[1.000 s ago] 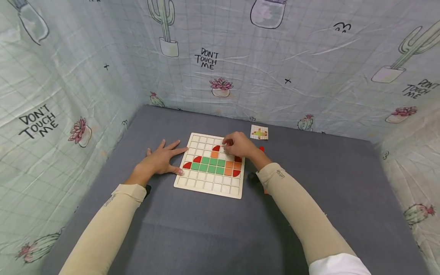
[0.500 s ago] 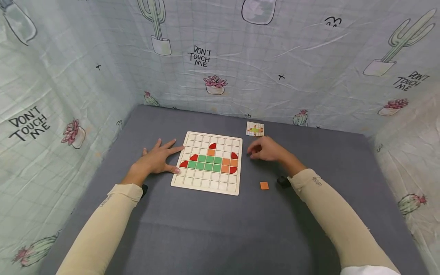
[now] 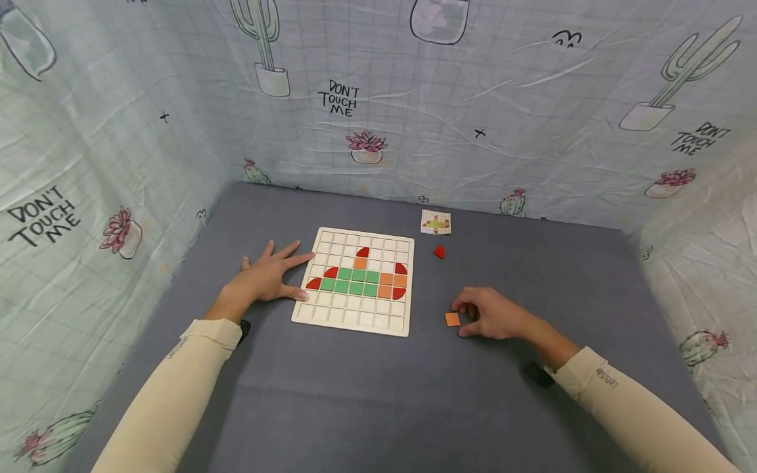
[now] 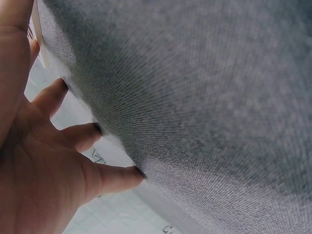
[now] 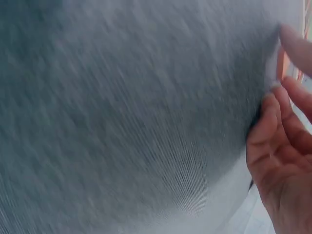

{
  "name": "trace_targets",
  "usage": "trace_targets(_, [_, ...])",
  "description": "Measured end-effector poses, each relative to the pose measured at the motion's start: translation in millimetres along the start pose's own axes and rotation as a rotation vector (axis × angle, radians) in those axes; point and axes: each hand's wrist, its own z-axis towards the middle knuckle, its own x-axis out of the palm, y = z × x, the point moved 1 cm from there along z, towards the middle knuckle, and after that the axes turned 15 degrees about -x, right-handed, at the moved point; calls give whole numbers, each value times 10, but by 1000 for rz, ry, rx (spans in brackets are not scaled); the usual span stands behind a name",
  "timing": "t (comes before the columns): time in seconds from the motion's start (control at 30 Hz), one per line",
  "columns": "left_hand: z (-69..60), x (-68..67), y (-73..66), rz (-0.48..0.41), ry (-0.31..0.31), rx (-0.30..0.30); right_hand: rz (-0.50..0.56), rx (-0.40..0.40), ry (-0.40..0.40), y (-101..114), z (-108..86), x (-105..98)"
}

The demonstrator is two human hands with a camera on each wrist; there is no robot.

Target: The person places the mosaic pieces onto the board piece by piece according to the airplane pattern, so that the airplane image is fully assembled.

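Note:
In the head view, a cream grid board (image 3: 343, 317) lies on the table, bearing green squares (image 3: 350, 281), orange squares and red quarter-circles. My left hand (image 3: 266, 274) has its fingers spread at the board's left side, with thumb and index fingertip on its edge. The left wrist view shows three of its fingertips (image 4: 122, 178) down on the cloth. Right of the board, a loose orange square tile (image 3: 452, 319) lies on the table. My right hand (image 3: 487, 314) is beside it, thumb and index finger apart around the tile. The right wrist view shows a sliver of that tile (image 5: 280, 63) between them.
A loose red quarter-circle tile (image 3: 439, 251) lies right of the board. Behind it is a small picture card (image 3: 435, 222) with a similar coloured pattern. The grey table (image 3: 331, 394) meets a printed cloth wall (image 3: 426, 157) at the back and sides.
My right hand has moved from over the board's upper right, past the red tile, down to the orange tile. The red tile has come into full view. My left hand stays on the board's edge.

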Motion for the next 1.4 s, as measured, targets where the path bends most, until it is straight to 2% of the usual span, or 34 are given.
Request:
trace_targets(0.33, [2, -51, -56, -9, 0, 5, -59, -64, -74, 18, 45, 34])
trace_targets(0.53, [26, -47, -57, -9, 1, -1, -90, -62, -70, 63, 92, 46])
trace_targets(0.77, [36, -42, -39, -17, -5, 11, -57, -60, -102, 157, 184, 62])
trace_targets(1.03, [2, -23, -8, -8, -14, 9, -28, -35, -97, 246, 353, 115])
trace_targets(1.27, [-31, 20, -3, -14, -4, 4, -18, -72, -109, 351, 487, 193])
trace_targets(1.4, [-28, 17, -9, -20, -15, 10, -22, -59, -123, 405, 578, 211])
